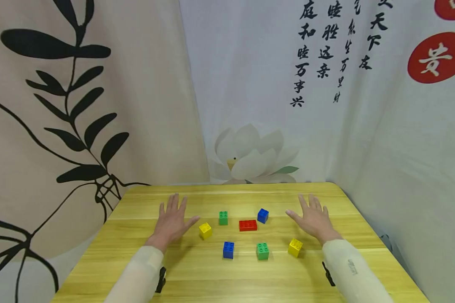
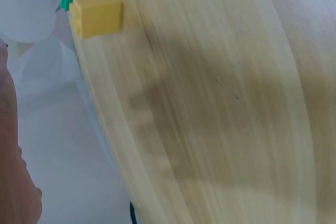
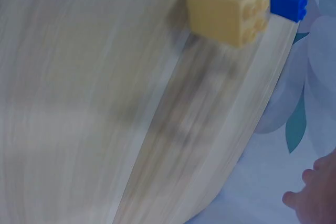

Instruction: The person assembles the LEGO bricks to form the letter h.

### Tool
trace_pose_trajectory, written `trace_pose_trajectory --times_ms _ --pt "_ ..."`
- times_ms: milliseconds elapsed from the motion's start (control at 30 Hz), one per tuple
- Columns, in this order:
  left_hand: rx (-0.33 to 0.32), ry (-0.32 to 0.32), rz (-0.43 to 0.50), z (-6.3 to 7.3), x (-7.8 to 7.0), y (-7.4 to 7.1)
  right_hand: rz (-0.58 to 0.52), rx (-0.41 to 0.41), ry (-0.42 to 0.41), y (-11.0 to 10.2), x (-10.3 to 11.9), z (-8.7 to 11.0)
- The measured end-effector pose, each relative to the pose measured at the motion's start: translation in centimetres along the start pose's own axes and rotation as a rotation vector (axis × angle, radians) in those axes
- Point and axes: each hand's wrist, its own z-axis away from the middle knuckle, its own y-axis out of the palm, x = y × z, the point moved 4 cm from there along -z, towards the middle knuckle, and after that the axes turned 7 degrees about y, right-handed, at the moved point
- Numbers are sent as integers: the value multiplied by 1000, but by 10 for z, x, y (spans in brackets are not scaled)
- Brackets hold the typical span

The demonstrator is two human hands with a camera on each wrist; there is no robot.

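My left hand (image 1: 172, 223) is spread over the table's left side with nothing in it. Closest to its thumb lies a yellow toy brick (image 1: 205, 230). On the right, my right hand (image 1: 314, 219) also has its fingers stretched out and holds nothing. Another yellow brick (image 1: 295, 247) lies just below and left of it. Between the hands are a small green brick (image 1: 223, 218), a red brick (image 1: 248, 225), a blue brick (image 1: 263, 216), a second blue brick (image 1: 228, 250) and a second green brick (image 1: 263, 251). In the right wrist view a yellow brick (image 3: 226, 11) appears large.
The bricks lie apart on a wooden table (image 1: 197, 282). Behind its far edge hangs a printed curtain (image 1: 269, 105) with a lotus and black characters. More pale cloth (image 1: 413, 168) borders the right side, and leaf-patterned cloth (image 1: 155, 105) the left.
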Motion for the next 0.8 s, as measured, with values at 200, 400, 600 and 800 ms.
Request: trace_pose_trajectory --times_ms 200,400,600,800 --pt "22 2 74 -8 -18 -4 -74 15 -14 7 16 -2" --pt "24 28 177 -14 -37 1 -159 32 -37 16 37 2" --pt "61 3 322 -17 -51 6 -306 59 -38 26 55 6" --pt "39 -33 509 -16 -64 12 -422 87 -11 35 69 14"
